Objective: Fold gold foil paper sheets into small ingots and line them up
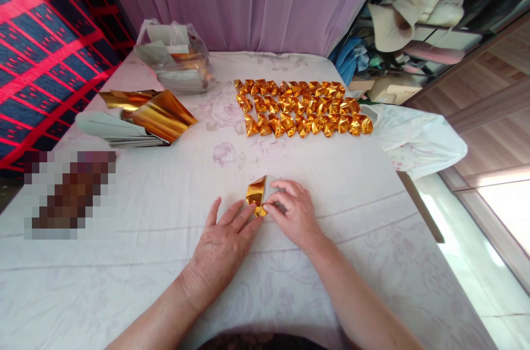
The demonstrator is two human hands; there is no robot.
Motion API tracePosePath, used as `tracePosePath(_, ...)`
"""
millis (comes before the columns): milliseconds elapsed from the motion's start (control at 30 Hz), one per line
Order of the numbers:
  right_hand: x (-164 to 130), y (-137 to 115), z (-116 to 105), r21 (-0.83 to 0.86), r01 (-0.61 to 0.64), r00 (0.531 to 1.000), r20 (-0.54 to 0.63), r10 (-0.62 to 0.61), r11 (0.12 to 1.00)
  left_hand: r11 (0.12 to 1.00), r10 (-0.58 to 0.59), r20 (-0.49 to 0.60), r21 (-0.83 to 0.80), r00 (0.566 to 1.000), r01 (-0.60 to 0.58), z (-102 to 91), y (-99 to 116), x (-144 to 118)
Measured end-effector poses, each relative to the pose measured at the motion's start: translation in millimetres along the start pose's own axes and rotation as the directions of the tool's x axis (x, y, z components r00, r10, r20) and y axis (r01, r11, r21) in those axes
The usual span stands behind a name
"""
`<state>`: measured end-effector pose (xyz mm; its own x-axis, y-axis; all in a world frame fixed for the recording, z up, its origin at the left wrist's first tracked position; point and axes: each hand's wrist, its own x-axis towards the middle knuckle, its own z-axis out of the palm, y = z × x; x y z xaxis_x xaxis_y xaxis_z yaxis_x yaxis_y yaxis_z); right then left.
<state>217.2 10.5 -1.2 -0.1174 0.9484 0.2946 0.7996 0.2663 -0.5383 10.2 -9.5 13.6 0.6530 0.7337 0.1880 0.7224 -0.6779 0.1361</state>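
Note:
A partly folded piece of gold foil paper (255, 191) lies on the table in front of me, its pale back side showing along the right. My left hand (226, 237) rests flat with its fingers spread, the fingertips touching the paper's lower left edge. With thumb and forefinger, my right hand (295, 215) pinches the lower right corner of the paper. Farther back, folded gold paper pieces (304, 110) stand in 3 rows.
Loose gold and white sheets (161, 118) are stacked at the left, and a clear plastic bag (174, 60) of more paper stands behind them. A white plastic bag (422, 137) hangs by the right edge. The floral cloth (165, 184) covers the table; a blurred patch hides something at far left.

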Motion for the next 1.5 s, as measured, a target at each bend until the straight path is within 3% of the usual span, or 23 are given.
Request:
tracePosePath(833, 0.7, -0.4, -0.2, 0.002, -0.008, 1.0, 0.006, 0.008, 1.0, 0.998, 0.019, 0.012, 0.052, 1.0, -0.019, -1.0, 1.6, 0.5)
tracePosePath(1500, 0.0, -4.9, -2.7, -0.022, 0.003, 1.0, 0.024, -0.003, 1.0, 0.999, -0.035, -0.009, 0.011, 0.999, 0.035, -3.8, 8.3, 2.9)
